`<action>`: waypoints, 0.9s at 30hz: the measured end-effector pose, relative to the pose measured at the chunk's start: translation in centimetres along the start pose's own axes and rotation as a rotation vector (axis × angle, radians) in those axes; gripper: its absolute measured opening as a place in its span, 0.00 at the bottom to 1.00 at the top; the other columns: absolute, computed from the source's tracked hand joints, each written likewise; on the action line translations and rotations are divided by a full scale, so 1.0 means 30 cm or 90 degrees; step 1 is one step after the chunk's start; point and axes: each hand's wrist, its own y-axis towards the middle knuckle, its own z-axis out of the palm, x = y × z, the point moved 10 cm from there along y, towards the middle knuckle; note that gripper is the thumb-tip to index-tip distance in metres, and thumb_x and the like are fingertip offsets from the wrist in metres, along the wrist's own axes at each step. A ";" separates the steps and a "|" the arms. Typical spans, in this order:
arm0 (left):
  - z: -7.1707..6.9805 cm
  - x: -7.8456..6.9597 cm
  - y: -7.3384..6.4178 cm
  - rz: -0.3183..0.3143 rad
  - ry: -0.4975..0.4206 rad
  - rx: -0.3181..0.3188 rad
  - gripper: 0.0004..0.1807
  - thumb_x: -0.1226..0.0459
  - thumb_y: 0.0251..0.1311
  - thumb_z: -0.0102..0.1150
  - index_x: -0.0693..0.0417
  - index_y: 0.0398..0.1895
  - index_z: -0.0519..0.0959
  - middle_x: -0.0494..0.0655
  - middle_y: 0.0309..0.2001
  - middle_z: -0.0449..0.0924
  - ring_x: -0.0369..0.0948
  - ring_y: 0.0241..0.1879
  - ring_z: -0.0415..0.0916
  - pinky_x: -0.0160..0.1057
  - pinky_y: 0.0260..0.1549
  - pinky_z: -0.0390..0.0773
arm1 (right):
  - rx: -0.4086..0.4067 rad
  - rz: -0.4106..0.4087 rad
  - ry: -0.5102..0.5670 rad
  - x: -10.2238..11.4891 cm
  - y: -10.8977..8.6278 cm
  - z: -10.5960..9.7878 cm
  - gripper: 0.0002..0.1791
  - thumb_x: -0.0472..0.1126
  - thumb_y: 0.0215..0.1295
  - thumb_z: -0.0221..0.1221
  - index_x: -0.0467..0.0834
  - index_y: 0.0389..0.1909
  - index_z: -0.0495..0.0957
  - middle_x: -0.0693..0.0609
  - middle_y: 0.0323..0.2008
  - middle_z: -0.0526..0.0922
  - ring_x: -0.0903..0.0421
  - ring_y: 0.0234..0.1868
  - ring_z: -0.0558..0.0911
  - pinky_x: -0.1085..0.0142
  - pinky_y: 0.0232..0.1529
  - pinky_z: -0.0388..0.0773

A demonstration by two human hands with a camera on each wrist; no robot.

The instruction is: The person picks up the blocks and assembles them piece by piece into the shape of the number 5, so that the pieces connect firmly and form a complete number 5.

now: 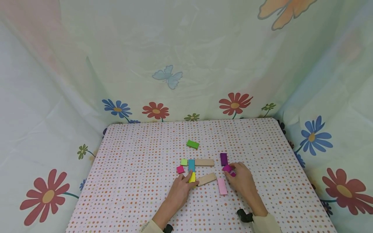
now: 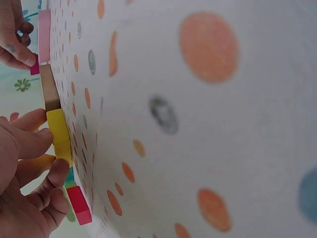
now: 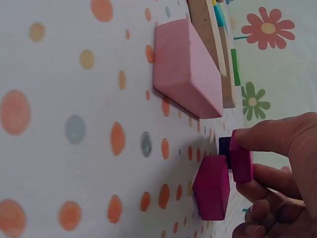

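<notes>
The magenta block [image 1: 227, 168] is in the right hand [image 1: 242, 179], pinched between thumb and fingers by opposite sides and standing higher than the other magenta block [image 3: 212, 191] just beside it. Whether the two touch is hard to tell. The left hand [image 1: 179, 190] has its grip around the yellow block [image 1: 192, 177], fingertips at both ends.

The blocks look like painted wood: probably light, stiff and hard to harm, with smooth faces that could slide a little under dry fingertips. The long side faces seem the best hold; a pinch near a corner might let the piece twist.

Edges matter most around the yellow block: the blue block [image 1: 191, 165] sits at its far end, and a tan block [image 1: 207, 179] slants away from near its right side, so a sideways nudge could skew either. By the right hand, the purple block [image 1: 223, 159] lies just beyond and the pink block [image 1: 222, 186] nearer the person. The worktop [image 1: 122, 181] offers its widest room left of the cluster, with more to the right; its side and far edges are well apart from the pieces.
</notes>
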 end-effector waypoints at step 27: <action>0.001 0.004 0.000 0.004 -0.034 -0.029 0.22 0.67 0.72 0.61 0.33 0.62 0.86 0.53 0.77 0.73 0.36 0.34 0.60 0.28 0.28 0.57 | 0.092 -0.113 -0.015 0.125 0.108 0.067 0.21 0.36 0.69 0.66 0.32 0.60 0.82 0.38 0.58 0.84 0.38 0.58 0.85 0.44 0.59 0.83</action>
